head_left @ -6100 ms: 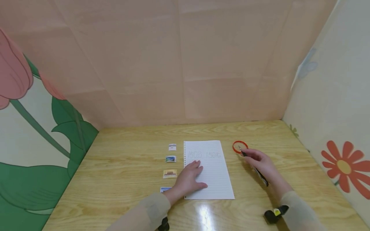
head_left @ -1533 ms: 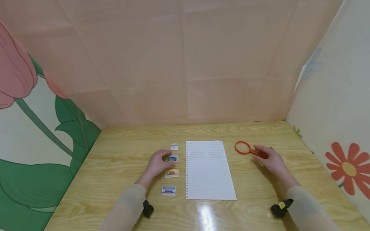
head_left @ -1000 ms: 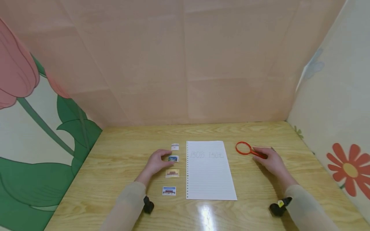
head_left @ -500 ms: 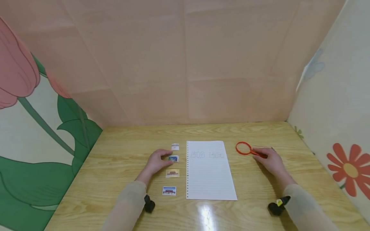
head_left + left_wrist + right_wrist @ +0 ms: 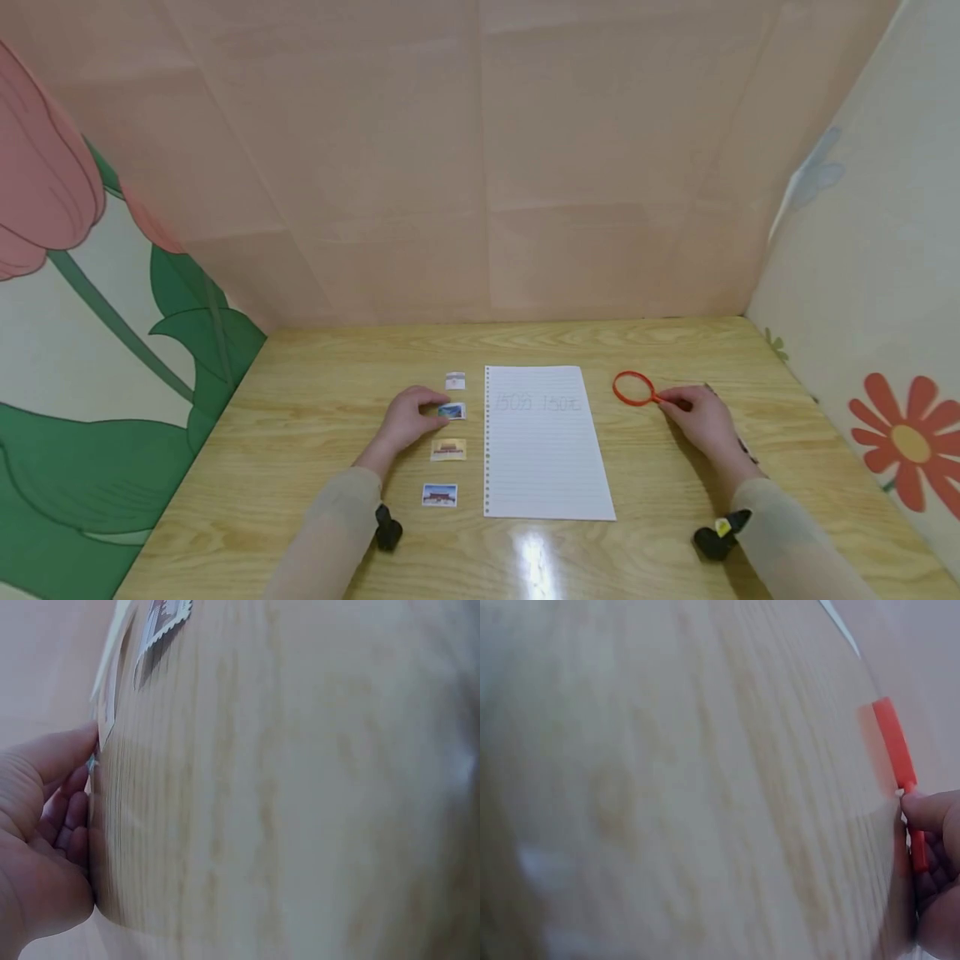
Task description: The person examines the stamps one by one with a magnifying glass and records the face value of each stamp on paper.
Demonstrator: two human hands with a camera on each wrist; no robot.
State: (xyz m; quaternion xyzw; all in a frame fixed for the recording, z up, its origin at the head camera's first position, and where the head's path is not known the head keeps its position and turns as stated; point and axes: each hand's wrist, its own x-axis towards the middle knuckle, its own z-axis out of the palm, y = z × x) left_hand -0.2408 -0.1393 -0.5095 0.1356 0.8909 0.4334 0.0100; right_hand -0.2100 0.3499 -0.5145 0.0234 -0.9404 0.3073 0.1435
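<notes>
In the head view my left hand [image 5: 407, 419] lies at a small blue-green postage stamp [image 5: 452, 411], thumb and forefinger at its left corners, pinching it at the table. My right hand [image 5: 699, 414] pinches the handle of a red-rimmed magnifying glass [image 5: 635, 403] right of the lined sheet. The right wrist view has the red rim [image 5: 893, 742] standing edge-on, with thumb and fingers round its handle [image 5: 918, 847]. Part of a slim dark pen [image 5: 747, 451] sticks out past the right wrist; the rest is hidden by the hand.
A lined sheet [image 5: 547, 467] with punched holes and pencilled "150" writing lies between the hands. Other stamps line up left of it: a pale one [image 5: 455, 381], a yellow one [image 5: 448, 450] and a blue-framed one [image 5: 439, 495]. A pink backdrop [image 5: 375, 208] closes off the table's far side.
Since the oldest frame, my left hand has gone from the sheet to the stamp and my right hand has taken the magnifying glass. Lately its handle has turned in under the right hand.
</notes>
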